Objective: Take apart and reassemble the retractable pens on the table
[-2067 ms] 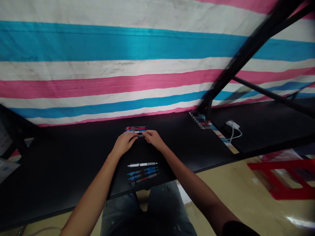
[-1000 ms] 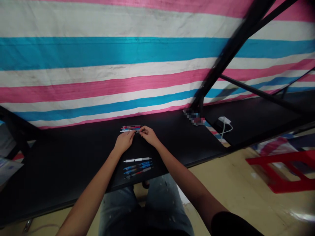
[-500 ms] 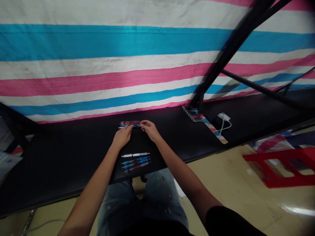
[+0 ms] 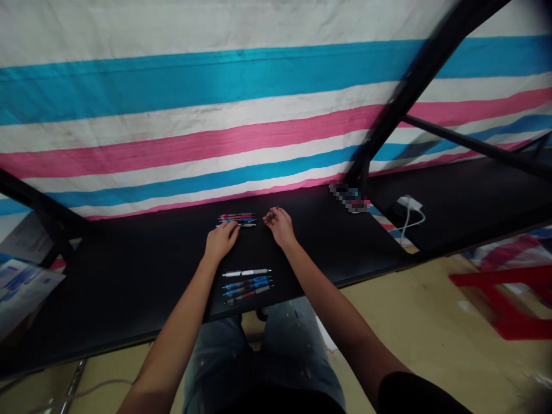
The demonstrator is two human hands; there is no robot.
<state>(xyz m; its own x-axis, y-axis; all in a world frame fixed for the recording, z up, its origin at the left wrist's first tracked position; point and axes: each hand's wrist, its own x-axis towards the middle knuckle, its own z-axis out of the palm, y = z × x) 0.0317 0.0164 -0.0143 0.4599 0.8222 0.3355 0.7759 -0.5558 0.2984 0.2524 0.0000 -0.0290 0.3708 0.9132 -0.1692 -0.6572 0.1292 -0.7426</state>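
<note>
Several pens point(image 4: 237, 217) lie side by side in a row at the back of the black table point(image 4: 142, 270). My left hand point(image 4: 221, 238) rests on the near edge of this row, its fingers over the left part of the closest pen. To the right, my right hand point(image 4: 280, 225) is raised a little with curled fingers closed round a small dark object, seemingly a pen. Closer to me lie a white pen point(image 4: 246, 272) and, just below it, several blue and dark pens point(image 4: 248, 286), roughly parallel.
A pixelated flat item point(image 4: 350, 197) lies by the black metal frame point(image 4: 388, 115). Beyond a gap, a white charger with cable point(image 4: 409, 203) sits on another table. Papers point(image 4: 26, 293) are at the left; a red plastic stool point(image 4: 509, 299) stands on the floor.
My right hand has moved right, away from the back row of pens, with a dark object in its fingers. My left hand stays at the row. The view has shifted slightly.
</note>
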